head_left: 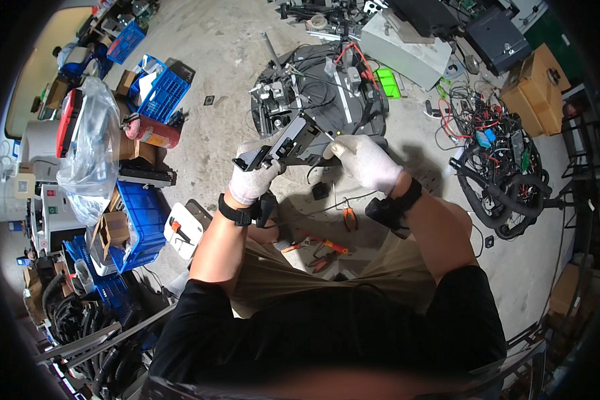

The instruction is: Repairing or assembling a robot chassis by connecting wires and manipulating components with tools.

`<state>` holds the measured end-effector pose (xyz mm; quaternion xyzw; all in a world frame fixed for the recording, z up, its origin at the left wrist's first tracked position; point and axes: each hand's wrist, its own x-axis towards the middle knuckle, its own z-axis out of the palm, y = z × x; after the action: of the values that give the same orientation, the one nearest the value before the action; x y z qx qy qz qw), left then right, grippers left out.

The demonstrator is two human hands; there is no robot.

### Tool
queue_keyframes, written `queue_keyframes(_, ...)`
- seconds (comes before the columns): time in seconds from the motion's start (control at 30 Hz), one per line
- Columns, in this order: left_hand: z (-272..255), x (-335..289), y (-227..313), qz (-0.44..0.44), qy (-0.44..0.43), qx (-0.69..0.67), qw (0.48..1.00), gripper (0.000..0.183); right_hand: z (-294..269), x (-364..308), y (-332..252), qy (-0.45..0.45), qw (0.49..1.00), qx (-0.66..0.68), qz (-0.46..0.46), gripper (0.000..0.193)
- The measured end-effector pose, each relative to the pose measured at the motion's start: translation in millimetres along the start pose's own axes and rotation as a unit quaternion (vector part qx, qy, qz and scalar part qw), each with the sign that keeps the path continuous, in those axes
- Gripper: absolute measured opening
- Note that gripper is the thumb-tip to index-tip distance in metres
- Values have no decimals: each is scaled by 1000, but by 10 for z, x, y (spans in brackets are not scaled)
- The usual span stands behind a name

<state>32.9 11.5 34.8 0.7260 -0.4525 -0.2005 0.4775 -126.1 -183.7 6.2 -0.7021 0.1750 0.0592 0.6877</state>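
Note:
In my white-gloved left hand [253, 184] is a flat grey and black metal assembly [301, 138], gripped at its lower left end and tilted up to the right. My right hand [369, 165], also gloved, is closed in a pinch beside the right edge of that assembly. What its fingers hold is too small to make out. Beyond both hands a round dark base [343, 110] lies on the floor, covered with cables and mechanical parts. Orange-handled pliers [349, 219] lie below my right hand, and more tools with orange handles [333, 247] are between my legs.
A tangle of cables and black hoses [497, 167] covers the floor at right, near a cardboard box [535, 90]. Blue crates [143, 230], a red cylinder [153, 131] and a clear plastic bag [90, 153] crowd the left. A grey metal case [407, 53] and green tray [389, 84] sit farther off.

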Motion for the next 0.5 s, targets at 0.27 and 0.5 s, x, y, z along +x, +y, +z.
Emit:
queue_keyframes(0.27,28,3,-73,34,15,88,995,12,108,-28,-153,117,853,-508,-9,23)
queue_keyframes(0.5,-21,-3,-69,40,0,38,998,9,-31,36,110,1,998,-42,-53,32)
